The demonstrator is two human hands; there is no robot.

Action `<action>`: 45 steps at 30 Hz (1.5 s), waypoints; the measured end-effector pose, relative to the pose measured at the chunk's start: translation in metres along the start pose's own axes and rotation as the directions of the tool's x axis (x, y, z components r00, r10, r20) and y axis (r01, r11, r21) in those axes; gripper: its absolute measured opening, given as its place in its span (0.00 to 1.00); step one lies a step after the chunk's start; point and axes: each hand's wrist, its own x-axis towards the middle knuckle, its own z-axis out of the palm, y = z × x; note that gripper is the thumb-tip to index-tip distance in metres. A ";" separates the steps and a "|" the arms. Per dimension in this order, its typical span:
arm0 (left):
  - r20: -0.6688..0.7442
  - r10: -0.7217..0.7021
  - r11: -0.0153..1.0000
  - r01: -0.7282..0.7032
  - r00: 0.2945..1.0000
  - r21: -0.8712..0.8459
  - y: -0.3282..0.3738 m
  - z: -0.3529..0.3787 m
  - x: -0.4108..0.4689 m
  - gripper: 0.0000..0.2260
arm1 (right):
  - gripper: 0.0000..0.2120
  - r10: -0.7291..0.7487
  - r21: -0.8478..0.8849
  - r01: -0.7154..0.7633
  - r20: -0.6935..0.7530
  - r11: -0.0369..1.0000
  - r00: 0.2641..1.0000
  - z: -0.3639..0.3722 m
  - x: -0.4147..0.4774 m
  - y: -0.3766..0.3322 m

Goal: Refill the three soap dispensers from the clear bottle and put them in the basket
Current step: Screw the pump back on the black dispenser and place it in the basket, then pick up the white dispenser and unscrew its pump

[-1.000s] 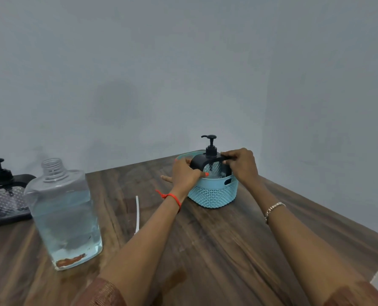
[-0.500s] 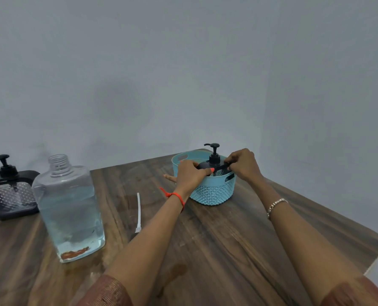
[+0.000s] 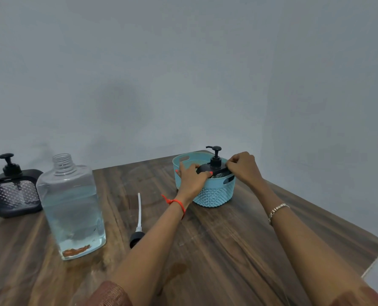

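Two hands engaged: left hand (image 3: 191, 175) and right hand (image 3: 243, 167) curled round one black dispenser (image 3: 215, 161), standing inside blue basket (image 3: 214, 193), right of centre on counter (image 3: 227, 239). Second dispenser (image 3: 11, 191) at left edge; clear bottle (image 3: 71, 206), uncapped, beside it.

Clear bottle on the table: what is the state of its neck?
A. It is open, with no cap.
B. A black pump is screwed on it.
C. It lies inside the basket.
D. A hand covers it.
A: the clear bottle stands upright with a bare threaded neck, and a black pump cap with its white tube lies on the wooden table beside it.
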 end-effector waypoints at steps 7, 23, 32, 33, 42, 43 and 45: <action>0.009 -0.022 0.997 0.022 1.000 -0.079 -0.010 -0.013 0.011 0.10 | 0.08 -0.011 -0.034 0.014 0.081 0.999 0.997 -0.005 -0.004 -0.011; -0.032 -0.030 0.993 0.027 0.999 -0.114 -0.014 -0.027 0.008 0.19 | 0.11 -0.083 -0.047 0.095 0.211 0.994 0.974 -0.011 -0.005 -0.014; 0.041 0.047 0.997 -0.050 0.998 0.053 -0.010 -0.026 -0.004 0.13 | 0.12 -0.066 -0.053 0.077 0.178 0.996 0.982 -0.010 -0.013 -0.019; 0.040 0.056 0.996 -0.059 0.998 0.072 -0.011 -0.026 -0.006 0.14 | 0.12 -0.068 -0.051 0.079 0.179 0.996 0.981 -0.009 -0.015 -0.020; 0.013 0.139 0.968 -0.138 0.990 0.211 0.012 -0.062 -0.038 0.21 | 0.15 0.037 0.006 -0.037 -0.104 0.999 0.994 0.007 -0.042 -0.051; 0.006 0.155 0.967 -0.153 0.988 0.205 0.017 -0.069 -0.045 0.21 | 0.14 0.052 0.047 -0.045 -0.153 0.998 0.987 0.011 -0.051 -0.061; -0.011 0.193 0.959 -0.186 0.981 0.216 0.025 -0.083 -0.059 0.21 | 0.13 0.014 0.101 0.006 -0.197 0.995 0.980 0.023 -0.070 -0.084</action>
